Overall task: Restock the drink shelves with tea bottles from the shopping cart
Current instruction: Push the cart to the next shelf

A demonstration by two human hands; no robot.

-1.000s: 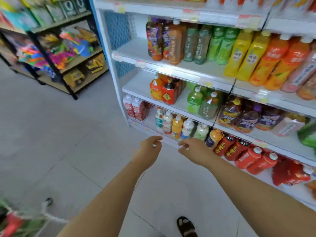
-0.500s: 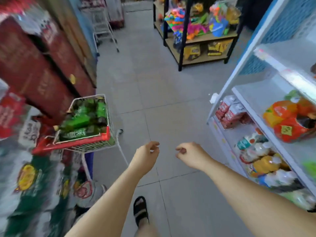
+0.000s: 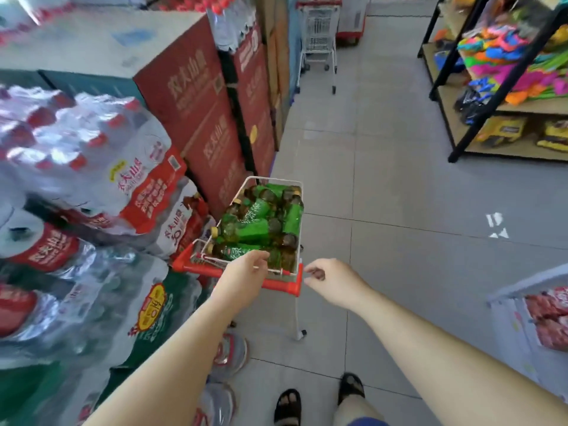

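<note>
Biggest, from 7 to 10 o'clock, is a heap of shrink-wrapped water packs (image 3: 92, 167) with red caps, too blurred for me to count. Behind it at 11 o'clock stand two stacks of red cartons (image 3: 196, 96). At 2 o'clock is one black-framed toy rack (image 3: 528, 108) with two tiers showing. At 4 o'clock one corner of the drink shelf (image 3: 528, 281) pokes in, with red packs on it.

I see two carts. The shopping cart (image 3: 274, 179) stands at the centre, right in front of me, and a second cart (image 3: 319, 32) is far off at 12 o'clock.

My two bare arms reach forward from 6 o'clock. My left hand (image 3: 246, 273) hangs over the cart's red handle (image 3: 284, 284), fingers loosely bent and holding nothing. I cannot tell whether it touches the bar. My right hand (image 3: 333, 282) is just past the handle's right end, at 3 o'clock from it, apart from it, fingers slackly curled and empty.

The tea bottles (image 3: 255, 229) lie jumbled in the cart's basket. I count at least eight green labels, and the ones underneath are hidden.

At 6 o'clock are my two black sandals (image 3: 287, 407).
</note>
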